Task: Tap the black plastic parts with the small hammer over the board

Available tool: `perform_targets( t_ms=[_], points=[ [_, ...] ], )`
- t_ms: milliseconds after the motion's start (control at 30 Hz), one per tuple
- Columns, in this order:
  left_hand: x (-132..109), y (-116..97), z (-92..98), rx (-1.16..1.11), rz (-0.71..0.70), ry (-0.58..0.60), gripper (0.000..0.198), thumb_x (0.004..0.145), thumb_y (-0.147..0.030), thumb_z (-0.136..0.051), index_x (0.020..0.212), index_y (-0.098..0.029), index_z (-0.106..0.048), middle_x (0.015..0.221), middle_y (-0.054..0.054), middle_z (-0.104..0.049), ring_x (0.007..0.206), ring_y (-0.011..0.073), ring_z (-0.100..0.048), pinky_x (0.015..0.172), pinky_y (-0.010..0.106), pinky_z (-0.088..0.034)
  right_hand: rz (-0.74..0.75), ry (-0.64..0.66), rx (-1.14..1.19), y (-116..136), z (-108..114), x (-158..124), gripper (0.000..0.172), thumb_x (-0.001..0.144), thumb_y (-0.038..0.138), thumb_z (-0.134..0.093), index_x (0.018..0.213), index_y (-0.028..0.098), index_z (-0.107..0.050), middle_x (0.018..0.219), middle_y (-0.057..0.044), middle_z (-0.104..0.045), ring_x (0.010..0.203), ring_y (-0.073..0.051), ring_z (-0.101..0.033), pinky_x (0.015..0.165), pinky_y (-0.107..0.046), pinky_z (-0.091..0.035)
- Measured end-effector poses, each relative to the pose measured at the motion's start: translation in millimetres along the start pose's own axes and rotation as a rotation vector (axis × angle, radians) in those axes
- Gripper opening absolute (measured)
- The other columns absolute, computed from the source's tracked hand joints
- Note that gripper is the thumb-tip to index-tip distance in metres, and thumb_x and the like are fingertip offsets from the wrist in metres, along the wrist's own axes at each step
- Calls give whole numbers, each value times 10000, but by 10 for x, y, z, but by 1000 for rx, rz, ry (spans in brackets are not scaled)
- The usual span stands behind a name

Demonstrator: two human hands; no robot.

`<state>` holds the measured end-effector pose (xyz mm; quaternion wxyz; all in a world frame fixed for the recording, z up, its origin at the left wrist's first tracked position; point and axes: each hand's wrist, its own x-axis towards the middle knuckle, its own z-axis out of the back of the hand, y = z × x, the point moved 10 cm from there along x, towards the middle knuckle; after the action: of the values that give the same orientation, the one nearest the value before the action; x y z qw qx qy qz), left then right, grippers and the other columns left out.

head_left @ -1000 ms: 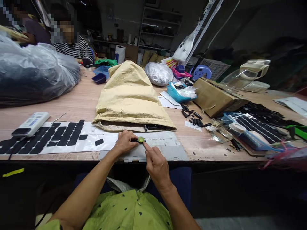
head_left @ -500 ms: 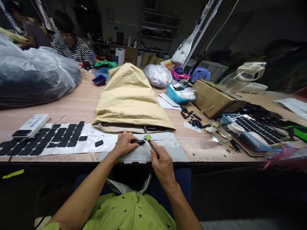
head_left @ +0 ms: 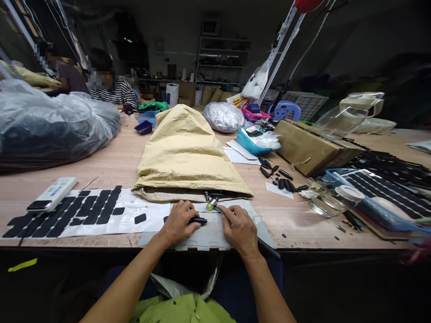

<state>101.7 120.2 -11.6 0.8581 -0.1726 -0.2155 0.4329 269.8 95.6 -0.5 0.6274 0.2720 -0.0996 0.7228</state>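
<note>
My left hand (head_left: 180,222) rests on the grey board (head_left: 202,242) at the table's near edge, its fingers closed around a short black tube-like piece (head_left: 198,220) that lies flat and points right. In my right hand (head_left: 240,226) is a small hammer (head_left: 213,204) with a metal head and a yellow-green face. Its dark handle runs back under my palm and shows again beyond the wrist. The hammer head is just beyond the black piece, near the mouth of a tan sack (head_left: 188,152). A few dark pieces show in that opening.
White sheet with black patches (head_left: 134,206) and a white power strip (head_left: 52,194) lie left. Black pieces (head_left: 286,185), a teal basket (head_left: 257,142), a cardboard box (head_left: 299,148) and a clear jug (head_left: 350,114) stand right. Large plastic bag (head_left: 60,125) far left; two people sit behind.
The hammer head has turned from showing its round face to lying sideways, and my right hand has shifted slightly right. The black piece stays in my left hand. The whole view has tilted upward.
</note>
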Motion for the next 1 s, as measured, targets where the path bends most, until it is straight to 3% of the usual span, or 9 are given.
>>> perform_targets(
  t_ms=[100, 200, 300, 367, 467, 533, 633, 1000],
  points=[
    [-25, -34, 29, -43, -29, -25, 173, 791, -271, -712, 957, -226, -688, 1269, 83, -546, 1117, 266, -494, 969, 440, -409, -21, 3, 20, 9, -11, -18, 295, 885, 283, -577, 1153, 244, -694, 940, -43, -629, 871, -185, -525, 777, -293, -395],
    [-41, -5, 118, -134, -7, -101, 152, 823, -284, -677, 957, -214, -673, 1479, 97, -382, 1146, 259, -500, 1025, 458, -409, -41, 20, 6, -1, -19, -14, 288, 896, 286, -566, 1154, 254, -689, 936, -35, -631, 868, -187, -515, 779, -292, -379],
    [-85, 235, 320, -255, 188, -294, 176, 907, -320, -557, 1009, -204, -640, 1552, 107, -270, 1219, 257, -478, 1046, 437, -414, -40, 24, -3, 2, -11, -12, 285, 903, 279, -563, 1159, 254, -686, 938, -36, -634, 871, -190, -511, 778, -294, -373],
    [-137, 416, 382, -336, 345, -366, 206, 937, -337, -489, 1046, -207, -607, 1442, 120, -432, 1209, 251, -503, 1004, 415, -448, -39, 21, -2, 8, 1, -16, 285, 905, 270, -562, 1162, 250, -684, 935, -37, -633, 865, -191, -508, 775, -295, -375],
    [-108, 422, 248, -394, 377, -210, 227, 943, -375, -465, 1061, -223, -586, 1056, 75, -663, 952, 222, -608, 855, 380, -500, -41, 18, 6, 15, 12, -19, 284, 904, 255, -562, 1162, 248, -679, 931, -36, -629, 859, -190, -507, 772, -297, -376],
    [-63, 232, 135, -314, 236, -63, 220, 927, -380, -496, 1050, -233, -605, 954, 55, -688, 859, 216, -610, 827, 378, -487, -46, 15, 10, 14, 13, -17, 283, 902, 249, -564, 1163, 249, -676, 930, -36, -627, 866, -191, -510, 772, -297, -374],
    [-58, -44, 13, -144, 19, 53, 187, 910, -340, -525, 1023, -236, -632, 947, 60, -699, 852, 223, -612, 823, 378, -463, -51, 7, 9, 11, 13, -9, 281, 906, 247, -563, 1164, 254, -673, 920, -36, -622, 870, -191, -516, 767, -300, -369],
    [-42, 5, 3, -96, 50, 59, 184, 923, -332, -519, 1055, -242, -610, 1023, 47, -703, 883, 221, -631, 816, 364, -476, -59, -15, 26, -9, 20, -13, 277, 907, 222, -556, 1160, 245, -667, 923, -37, -622, 866, -187, -524, 751, -304, -361]
  ],
)
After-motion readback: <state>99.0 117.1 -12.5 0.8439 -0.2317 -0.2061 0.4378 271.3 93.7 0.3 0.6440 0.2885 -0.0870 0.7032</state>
